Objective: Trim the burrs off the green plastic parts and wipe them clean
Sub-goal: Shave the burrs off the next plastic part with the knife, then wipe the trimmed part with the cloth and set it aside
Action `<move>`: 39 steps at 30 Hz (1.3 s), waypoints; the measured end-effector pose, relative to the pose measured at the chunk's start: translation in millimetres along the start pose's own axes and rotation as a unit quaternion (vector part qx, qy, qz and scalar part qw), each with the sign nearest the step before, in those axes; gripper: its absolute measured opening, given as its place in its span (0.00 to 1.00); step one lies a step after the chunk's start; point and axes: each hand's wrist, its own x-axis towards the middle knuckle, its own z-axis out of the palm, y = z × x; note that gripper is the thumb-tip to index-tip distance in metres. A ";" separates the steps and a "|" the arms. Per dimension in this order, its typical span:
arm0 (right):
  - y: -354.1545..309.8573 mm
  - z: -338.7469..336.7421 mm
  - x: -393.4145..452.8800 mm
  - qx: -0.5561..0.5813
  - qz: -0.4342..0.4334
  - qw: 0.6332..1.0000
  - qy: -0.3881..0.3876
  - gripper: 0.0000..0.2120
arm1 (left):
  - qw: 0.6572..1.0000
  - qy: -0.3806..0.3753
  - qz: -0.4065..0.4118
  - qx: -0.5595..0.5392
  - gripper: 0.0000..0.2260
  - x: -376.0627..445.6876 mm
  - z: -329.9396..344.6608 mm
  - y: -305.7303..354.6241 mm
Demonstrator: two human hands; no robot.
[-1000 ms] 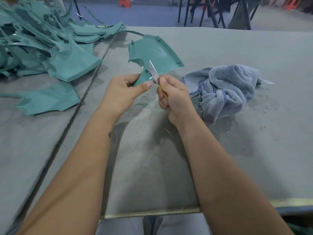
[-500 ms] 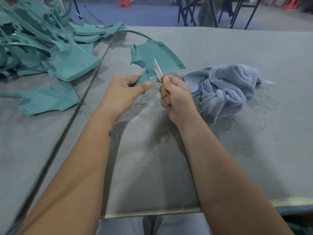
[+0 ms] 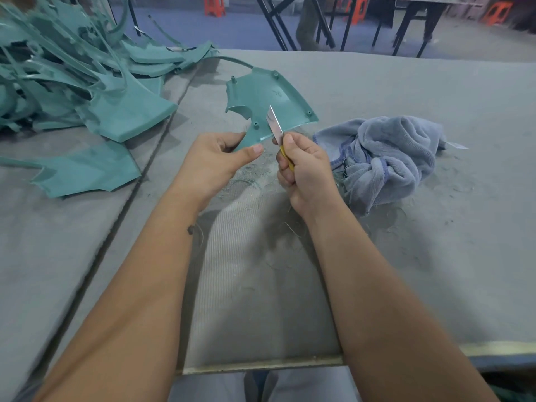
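Note:
My left hand (image 3: 216, 159) pinches the narrow near end of a green fan-shaped plastic part (image 3: 266, 97), holding it tilted above the grey felt table (image 3: 406, 271). My right hand (image 3: 307, 172) grips a yellow-handled knife (image 3: 275, 126); its bare blade lies against the part's near right edge. A crumpled blue-grey cloth (image 3: 385, 158) lies on the table just right of my right hand. Thin green shavings are scattered on the felt under both hands.
A big heap of green plastic parts (image 3: 63, 76) fills the far left of the table, with one flat part (image 3: 87, 172) lying nearer me. A dark seam (image 3: 116, 221) runs along the table. Black metal table legs and orange stools stand beyond the far edge.
The green part has turned a little and sits slightly higher and more to the right. The blade has shifted along the part's near right edge. Both hands keep their holds.

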 end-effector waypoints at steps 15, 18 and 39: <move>-5.8 -11.8 11.6 0.093 -0.030 0.993 0.073 0.12 | 1.000 0.009 0.011 0.018 0.11 -6.6 -3.4 5.8; -10.9 -12.9 10.9 0.082 -0.047 0.991 0.092 0.09 | 0.995 0.070 -0.003 0.070 0.07 -2.4 -4.6 3.5; -25.0 2.0 8.0 -0.628 -0.249 0.728 0.116 0.13 | 0.911 0.196 -0.204 -0.301 0.08 16.2 -0.3 3.8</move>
